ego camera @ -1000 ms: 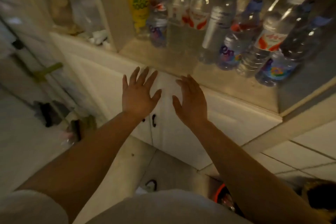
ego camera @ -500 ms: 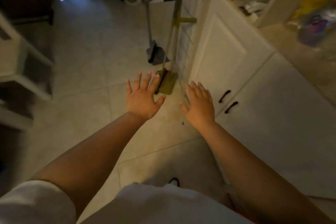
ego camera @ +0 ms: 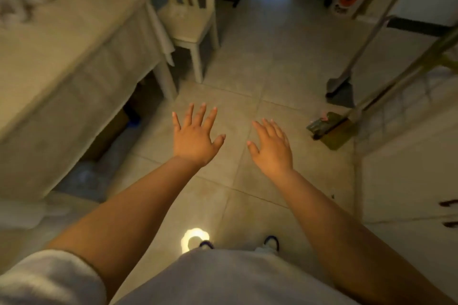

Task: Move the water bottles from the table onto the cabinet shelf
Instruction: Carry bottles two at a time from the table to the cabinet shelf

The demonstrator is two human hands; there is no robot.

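Water bottles: none plainly in view. Under the table (ego camera: 62, 57), down-left of the left hand, a blurred clear-plastic mass (ego camera: 86, 178) lies on the floor; cannot tell if it is bottles.

Left hand (ego camera: 194, 135): palm down, fingers straight and spread, thumb out to the right, holding nothing, over bare floor tiles (ego camera: 247, 69). Arm stretched forward from a pale sleeve (ego camera: 47, 277).

Right hand (ego camera: 271, 147): just beside the left, a gap between them, palm down, fingers straight and closer together, empty. Forearm extended.

Table: left of the left hand, covered in a pale cloth, soft pale clutter on its far corner, blurred. A brown box (ego camera: 109, 136) sits beneath it.

Chair (ego camera: 188, 17): pale, beyond the left hand, tucked against the table end.

Right of the right hand: mop head (ego camera: 329, 131) flat on the floor, handle slanting up-right; a dark dustpan (ego camera: 339, 84) beyond it. White cabinet doors (ego camera: 409, 176) with two dark handles (ego camera: 449, 213) at the far right edge.

Near the body: shoe tips (ego camera: 270, 242) and a bright light reflection (ego camera: 194, 240) on the tiles.

Change from half a second ago: view has swung left, away from the cabinet; shelf edge is gone from sight, table and chair have come in. Hands keep the same open, spread pose.
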